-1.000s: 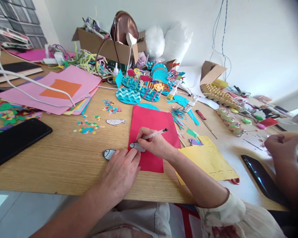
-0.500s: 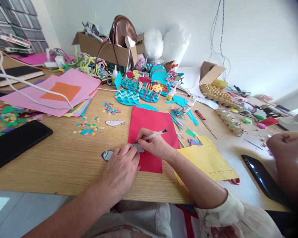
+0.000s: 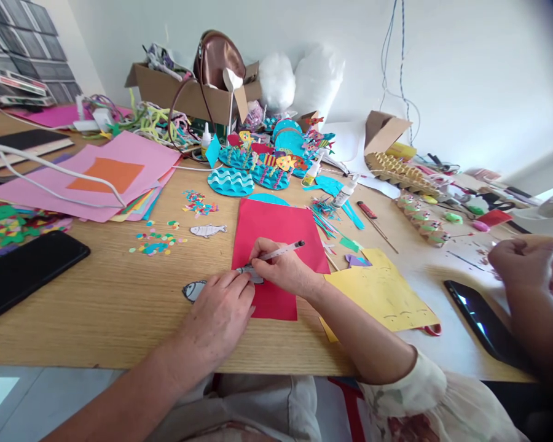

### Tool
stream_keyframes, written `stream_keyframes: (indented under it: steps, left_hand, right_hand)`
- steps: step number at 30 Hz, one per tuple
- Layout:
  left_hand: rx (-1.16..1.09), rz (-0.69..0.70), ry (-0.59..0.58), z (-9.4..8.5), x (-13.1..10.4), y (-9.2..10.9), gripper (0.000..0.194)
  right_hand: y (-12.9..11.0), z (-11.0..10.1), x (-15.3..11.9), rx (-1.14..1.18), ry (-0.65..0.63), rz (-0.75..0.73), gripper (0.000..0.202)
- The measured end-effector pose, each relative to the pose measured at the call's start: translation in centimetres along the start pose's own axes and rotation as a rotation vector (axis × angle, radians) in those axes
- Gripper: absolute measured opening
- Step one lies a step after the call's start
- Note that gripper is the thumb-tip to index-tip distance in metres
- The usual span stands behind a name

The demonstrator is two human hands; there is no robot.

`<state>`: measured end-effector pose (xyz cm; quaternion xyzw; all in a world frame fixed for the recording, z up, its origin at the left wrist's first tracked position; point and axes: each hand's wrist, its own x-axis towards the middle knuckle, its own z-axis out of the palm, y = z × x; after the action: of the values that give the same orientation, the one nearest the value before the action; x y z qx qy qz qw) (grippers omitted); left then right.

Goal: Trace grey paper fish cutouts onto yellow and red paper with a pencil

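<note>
My right hand [image 3: 281, 267] is closed around a white pencil [image 3: 283, 250], its lower end hidden behind the fingers over the red paper [image 3: 281, 224]. Flat on the paper's left side lies my left hand [image 3: 223, 307], fingers outstretched and close together, pressing down a grey paper piece [image 3: 257, 276] with a dark outline. From under its left edge sticks out a fish-head cutout [image 3: 193, 291]; whether the two pieces are one cannot be told. A smaller white paper fish [image 3: 207, 230] rests further back on the wooden table.
Paper confetti [image 3: 156, 242] lies at left, near a black phone [image 3: 32, 270] and pink sheets [image 3: 133, 162]. Blue paper ocean crafts [image 3: 230, 182] and glue bottles [image 3: 345, 191] stand behind. Yellow paper [image 3: 382, 294] is at right, beside another phone [image 3: 479, 325] and another person's hand [image 3: 523, 261].
The view has shifted slightly, so everything sits a little further left. Both hands keep nearly the same place on the red paper, and the pencil stays in my right hand.
</note>
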<state>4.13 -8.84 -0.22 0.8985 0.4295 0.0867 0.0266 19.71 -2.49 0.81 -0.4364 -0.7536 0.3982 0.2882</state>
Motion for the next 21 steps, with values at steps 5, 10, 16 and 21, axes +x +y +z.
stream_keyframes:
  steps: [5, 10, 16, 21]
  left_hand:
    - [-0.002, 0.004, 0.012, 0.03, 0.03, -0.06, 0.023]
    - [0.006, 0.005, 0.001, -0.14, 0.02, -0.02, 0.023]
    - [0.017, 0.0, 0.002, -0.25, 0.23, 0.0, 0.021]
    - [-0.009, 0.001, 0.017, -0.17, 0.31, -0.12, 0.028]
  right_hand:
    - [0.04, -0.09, -0.04, -0.005, 0.008, 0.014, 0.011]
    - [0.11, -0.28, -0.23, -0.024, 0.021, 0.002, 0.011]
    - [0.19, -0.47, -0.35, -0.045, 0.023, 0.007, 0.011]
    - [0.24, -0.45, -0.33, -0.034, 0.021, -0.006, 0.011]
